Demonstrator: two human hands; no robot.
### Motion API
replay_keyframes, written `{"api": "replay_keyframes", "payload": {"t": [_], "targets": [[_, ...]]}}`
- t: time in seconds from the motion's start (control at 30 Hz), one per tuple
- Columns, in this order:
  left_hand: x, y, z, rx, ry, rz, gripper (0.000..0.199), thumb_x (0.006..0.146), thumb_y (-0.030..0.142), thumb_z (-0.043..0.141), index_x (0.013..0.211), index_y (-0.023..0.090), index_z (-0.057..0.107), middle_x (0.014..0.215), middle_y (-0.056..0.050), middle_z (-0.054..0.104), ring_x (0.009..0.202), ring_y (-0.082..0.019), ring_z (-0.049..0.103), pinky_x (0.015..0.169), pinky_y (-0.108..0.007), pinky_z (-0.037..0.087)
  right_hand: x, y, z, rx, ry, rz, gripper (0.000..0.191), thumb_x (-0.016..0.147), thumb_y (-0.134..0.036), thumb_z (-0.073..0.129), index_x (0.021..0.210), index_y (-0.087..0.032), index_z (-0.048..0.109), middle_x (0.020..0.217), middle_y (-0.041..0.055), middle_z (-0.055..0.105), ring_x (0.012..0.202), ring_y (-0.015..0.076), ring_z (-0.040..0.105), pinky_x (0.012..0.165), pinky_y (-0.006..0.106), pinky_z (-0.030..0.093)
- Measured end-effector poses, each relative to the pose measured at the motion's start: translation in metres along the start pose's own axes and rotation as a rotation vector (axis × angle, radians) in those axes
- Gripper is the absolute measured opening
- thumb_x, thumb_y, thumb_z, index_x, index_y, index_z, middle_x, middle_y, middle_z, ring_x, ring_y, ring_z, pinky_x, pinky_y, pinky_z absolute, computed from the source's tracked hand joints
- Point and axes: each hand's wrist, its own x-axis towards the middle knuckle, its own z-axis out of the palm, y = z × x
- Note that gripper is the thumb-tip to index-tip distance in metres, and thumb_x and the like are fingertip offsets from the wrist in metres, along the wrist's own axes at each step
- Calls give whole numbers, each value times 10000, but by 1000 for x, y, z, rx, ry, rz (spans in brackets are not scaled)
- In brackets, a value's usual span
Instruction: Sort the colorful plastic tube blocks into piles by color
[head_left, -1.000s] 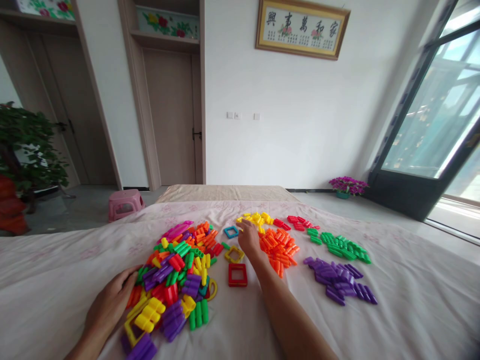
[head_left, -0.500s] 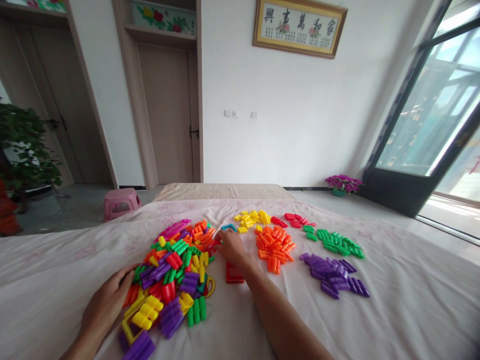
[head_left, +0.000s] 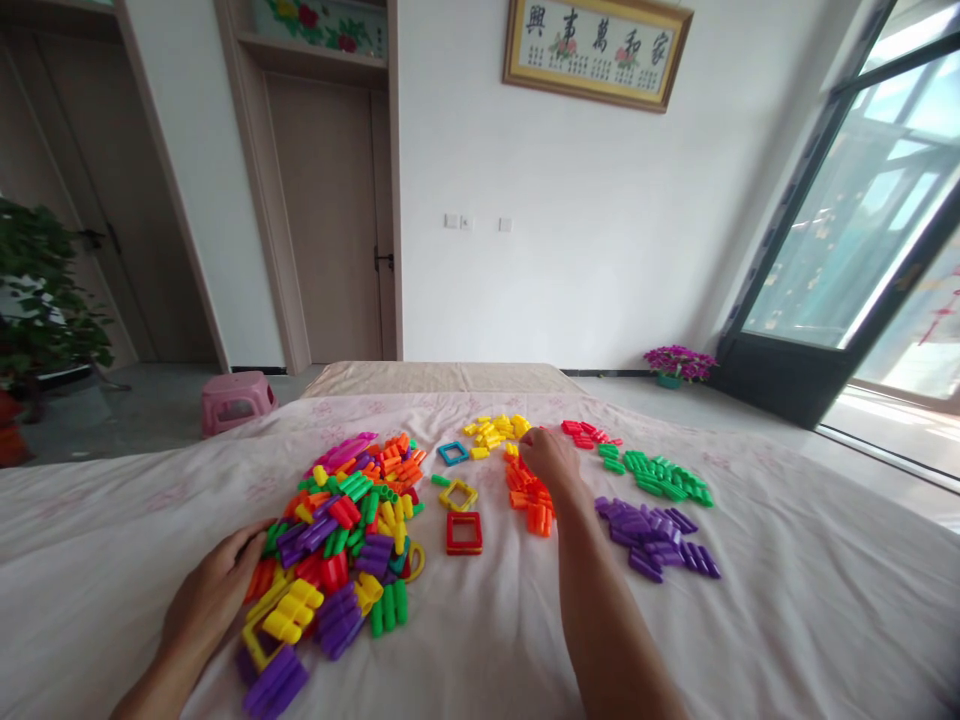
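Observation:
My left hand (head_left: 214,582) rests against the left edge of a mixed pile of plastic building blocks (head_left: 341,540). Its fingers are stretched out, with thumb and fingertips apart beside the blocks, and it grips nothing. My right hand (head_left: 551,457) is over the far side of the orange blocks (head_left: 529,495), between the yellow blocks (head_left: 495,432) and the red blocks (head_left: 589,433). The right fingers are curled closed; whatever they hold is hidden. Left of that arm lie a red square frame (head_left: 464,516), a yellow square frame (head_left: 457,482) and a blue square frame (head_left: 453,442).
Green blocks (head_left: 667,477) and purple blocks (head_left: 652,540) lie sorted on the right of the cloth-covered table (head_left: 810,600). A single green block (head_left: 440,480) lies beside the yellow frame. A pink stool (head_left: 238,402) stands on the floor beyond the table's left side.
My right hand has moved right, from the mixed pile's right edge to the orange blocks, uncovering the square frames. My left hand has stayed by the pile. The view has shifted slightly.

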Motion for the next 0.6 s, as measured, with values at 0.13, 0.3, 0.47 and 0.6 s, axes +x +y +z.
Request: {"api": "replay_keyframes", "payload": {"t": [0.13, 0.3, 0.47, 0.6], "targets": [[-1, 1, 0, 0, 12, 7, 466, 915, 511, 427, 1194, 264, 708, 1231, -39, 744, 1157, -267, 669, 967, -325, 494, 1, 1, 2, 15, -10, -34, 313, 910, -234, 478, 1062, -206, 749, 1058, 131, 749, 993, 262, 689, 736, 301, 433], [2, -4, 1, -4, -2, -21, 487, 923, 549, 412, 1216, 283, 696, 1218, -45, 745, 1125, -278, 680, 940, -352, 505, -10, -41, 38, 174, -107, -339, 328, 942, -197, 451, 1117, -214, 728, 1152, 90, 734, 1089, 226, 660, 854, 289, 458], [5, -9, 2, -9, 1, 4, 491, 923, 561, 416, 1207, 278, 700, 1212, -48, 748, 1115, -287, 684, 944, -366, 509, -28, -85, 87, 265, -142, -649, 543, 889, -107, 489, 1420, -207, 544, 1414, 104, 592, 1269, 223, 554, 1039, 334, 428], [5, -12, 4, 7, 5, 26, 495, 937, 556, 395, 1220, 280, 693, 1212, -44, 751, 1112, -277, 689, 943, -351, 511, -37, -103, 113, 257, -132, -827, 680, 857, -51, 456, 1517, -208, 410, 1548, 101, 455, 1363, 223, 465, 1111, 370, 385]]}}
